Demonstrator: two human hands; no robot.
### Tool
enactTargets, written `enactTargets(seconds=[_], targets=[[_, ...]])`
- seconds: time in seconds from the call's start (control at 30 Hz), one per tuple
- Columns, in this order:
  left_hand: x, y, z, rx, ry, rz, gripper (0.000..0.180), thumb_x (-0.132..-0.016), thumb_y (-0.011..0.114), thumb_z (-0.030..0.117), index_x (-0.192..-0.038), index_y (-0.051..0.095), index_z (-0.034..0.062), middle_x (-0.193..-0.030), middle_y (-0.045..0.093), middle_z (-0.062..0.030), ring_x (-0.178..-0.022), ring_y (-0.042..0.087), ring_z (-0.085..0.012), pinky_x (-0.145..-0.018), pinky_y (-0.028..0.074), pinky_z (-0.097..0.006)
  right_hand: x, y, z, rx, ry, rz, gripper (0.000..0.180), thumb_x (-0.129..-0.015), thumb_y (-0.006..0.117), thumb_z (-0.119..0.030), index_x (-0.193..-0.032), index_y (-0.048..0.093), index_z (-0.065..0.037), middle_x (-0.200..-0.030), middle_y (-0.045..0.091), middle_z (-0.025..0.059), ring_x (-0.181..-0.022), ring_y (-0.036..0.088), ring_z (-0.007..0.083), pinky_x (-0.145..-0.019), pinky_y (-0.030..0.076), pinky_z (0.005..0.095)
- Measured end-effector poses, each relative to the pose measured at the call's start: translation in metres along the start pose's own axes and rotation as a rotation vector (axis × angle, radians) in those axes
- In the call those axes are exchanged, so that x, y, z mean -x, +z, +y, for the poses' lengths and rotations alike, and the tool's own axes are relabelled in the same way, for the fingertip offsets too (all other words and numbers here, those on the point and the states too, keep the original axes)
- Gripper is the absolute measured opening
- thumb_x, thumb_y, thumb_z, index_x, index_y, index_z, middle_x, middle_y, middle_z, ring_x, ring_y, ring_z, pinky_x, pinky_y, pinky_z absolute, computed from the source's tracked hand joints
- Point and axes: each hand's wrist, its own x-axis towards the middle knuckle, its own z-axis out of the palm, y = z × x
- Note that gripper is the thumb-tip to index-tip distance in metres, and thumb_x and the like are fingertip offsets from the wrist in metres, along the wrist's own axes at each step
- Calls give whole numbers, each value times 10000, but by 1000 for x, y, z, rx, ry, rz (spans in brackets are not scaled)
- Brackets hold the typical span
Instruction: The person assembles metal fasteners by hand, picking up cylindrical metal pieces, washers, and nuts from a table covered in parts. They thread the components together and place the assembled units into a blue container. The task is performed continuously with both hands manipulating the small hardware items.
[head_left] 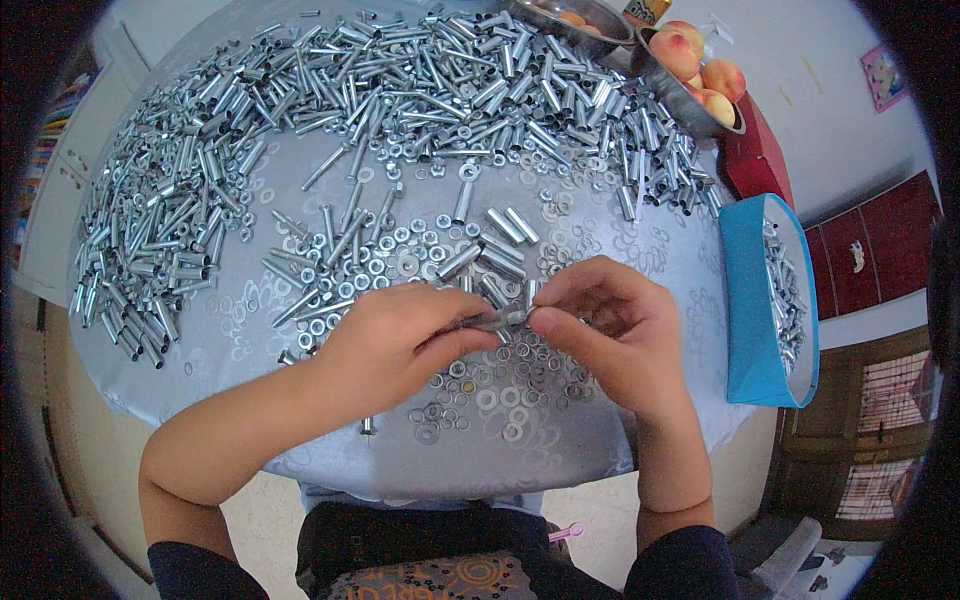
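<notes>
Your left hand (pixel 400 335) pinches a slender silver metal piece (pixel 488 321) above the table; your right hand (pixel 625 325) pinches a short silver metal cylinder (pixel 532 293), just beside it; step, apparently: fitting together; next move likely calls for steady alignment.

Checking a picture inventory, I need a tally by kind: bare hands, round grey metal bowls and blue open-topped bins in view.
Bare hands (left hand, right hand): 2
Round grey metal bowls (farther bowl, nearer bowl): 2
Blue open-topped bin: 1
Total: 5, leaving out the loose silver metal hardware, which overlaps too much to count
</notes>
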Motion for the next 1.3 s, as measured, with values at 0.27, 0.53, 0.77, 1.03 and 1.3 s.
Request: enactTargets(seconds=[0.27, 0.53, 0.77, 1.03, 1.3], targets=[[2, 2, -2, -2, 26, 30, 210, -790, 660, 199, -929, 617, 47, -766, 627, -126, -711, 610, -297, -628, 477, -376, -3, 2, 8, -43, 4, -7, 149, -777, 705, -96, -884, 623, -32, -805, 614, -4, -677, 529, 43, -581, 410, 198], [1, 3, -3, 29, 26, 48, 213, -791, 663, 185, -936, 618, 37, -766, 626, -127, -695, 612, -288, -617, 478, -363, -3, 2, 11, 217, -213, -104, 257, -753, 723, -115, -973, 606, -53, -830, 595, 15, -686, 526, 69, -590, 417, 221], [1, 4, -4, 164, -113, 128, 245, -778, 691, 176, -946, 620, 12, -766, 625, -118, -596, 573, -186, -560, 456, -285, -6, -2, 5, 393, 17, 17, 263, -776, 688, -128, -1003, 592, -36, -839, 608, 71, -687, 570, 144, -610, 446, 256], [1, 5, -6, 206, -145, 139, 248, -788, 693, 175, -948, 613, 3, -739, 621, -107, -577, 555, -144, -546, 448, -267, -8, 1, 20, 707, -277, -166, 200, -754, 616, -74, -947, 589, -27, -822, 562, 153, -768, 568, 345, -676, 469, 412], [0, 7, -6, 221, -144, 153, 237, -790, 692, 168, -940, 607, 5, -680, 595, -95, -556, 538, -130, -525, 435, -260, -9, -3, 18, 772, -323, -228, 273, -730, 606, -55, -998, 563, -28, -845, 558, 164, -786, 570, 364, -692, 470, 428]])
